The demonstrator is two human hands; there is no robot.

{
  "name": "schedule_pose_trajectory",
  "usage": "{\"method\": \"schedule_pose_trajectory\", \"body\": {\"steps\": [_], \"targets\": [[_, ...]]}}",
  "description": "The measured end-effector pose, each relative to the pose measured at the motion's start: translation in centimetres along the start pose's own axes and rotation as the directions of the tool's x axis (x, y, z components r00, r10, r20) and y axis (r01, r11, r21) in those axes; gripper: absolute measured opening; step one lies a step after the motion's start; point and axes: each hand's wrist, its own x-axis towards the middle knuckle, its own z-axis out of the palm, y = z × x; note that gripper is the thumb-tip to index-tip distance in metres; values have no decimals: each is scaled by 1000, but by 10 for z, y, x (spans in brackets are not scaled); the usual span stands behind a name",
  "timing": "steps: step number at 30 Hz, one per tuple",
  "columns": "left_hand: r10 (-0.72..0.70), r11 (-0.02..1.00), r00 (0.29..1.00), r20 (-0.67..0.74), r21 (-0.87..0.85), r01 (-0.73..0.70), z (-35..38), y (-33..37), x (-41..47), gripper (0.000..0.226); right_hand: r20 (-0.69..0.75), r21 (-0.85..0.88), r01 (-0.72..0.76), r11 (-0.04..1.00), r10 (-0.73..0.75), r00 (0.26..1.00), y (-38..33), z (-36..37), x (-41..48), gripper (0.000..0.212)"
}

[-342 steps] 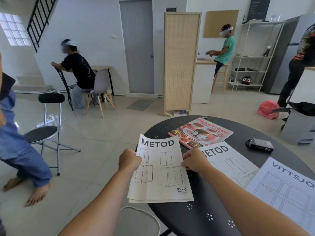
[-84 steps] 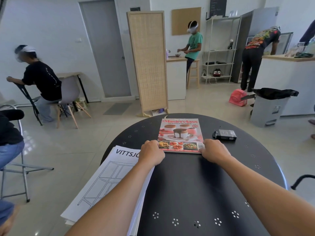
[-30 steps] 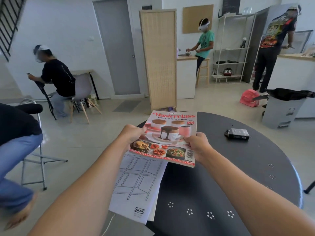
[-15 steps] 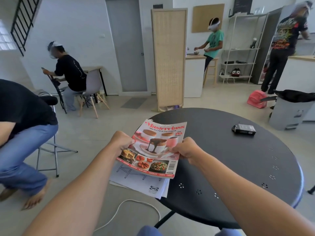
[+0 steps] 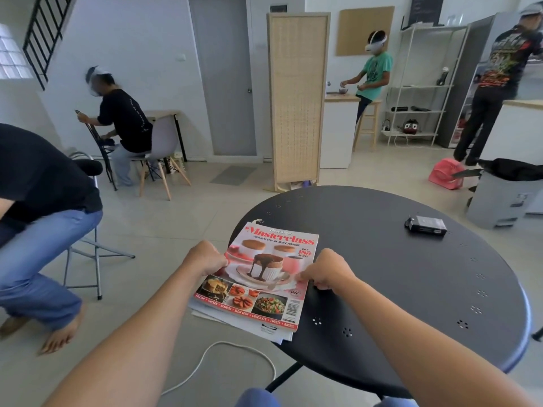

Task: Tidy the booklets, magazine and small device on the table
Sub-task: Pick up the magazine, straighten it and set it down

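Round black desk (image 5: 411, 289) with small perforated flower patterns in its top; it serves as the landmark. One magazine (image 5: 258, 277), red-bordered, titled "Masterclass", its cover showing a chocolate-topped soufflé above a strip of smaller food photographs, lies at the desk's left edge, face up, its left part overhanging the rim. Beneath the magazine, a stack of white booklets (image 5: 270, 330) shows only as a fringe of page edges at the near side; their number cannot be counted. Left hand (image 5: 205, 258), closed, pinches the magazine's left edge; right hand (image 5: 326, 270), closed, pinches its right edge, knuckles over the desk top. One small device (image 5: 426, 226), a flat dark rectangular box, lies alone toward the desk's far right, well apart from the stack.
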Motion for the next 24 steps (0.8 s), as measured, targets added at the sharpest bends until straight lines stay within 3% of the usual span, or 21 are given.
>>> {"method": "schedule_pose_trajectory", "body": {"steps": [3,7,12,16,21,24], "targets": [[22,1000,998,-52,13,-22,1,0,2,33,-31,-51,69,996,-70,997,-4,-6,0,29],[-14,998,997,-70,-59,10,6,0,10,39,-29,-98,87,991,-90,996,-8,-7,0,60],[-88,975,991,104,-194,107,10,-3,18,25,-28,-201,117,973,-125,992,-12,2,1,41],[-86,949,983,164,-285,131,7,-12,19,23,-4,-224,147,963,-152,988,-14,4,3,34],[-32,892,963,268,-426,148,3,-18,18,19,30,-201,201,959,-199,980,-15,9,10,45],[62,900,975,214,-433,38,1,-10,14,18,39,-157,210,965,-206,978,-14,9,13,57]]}}
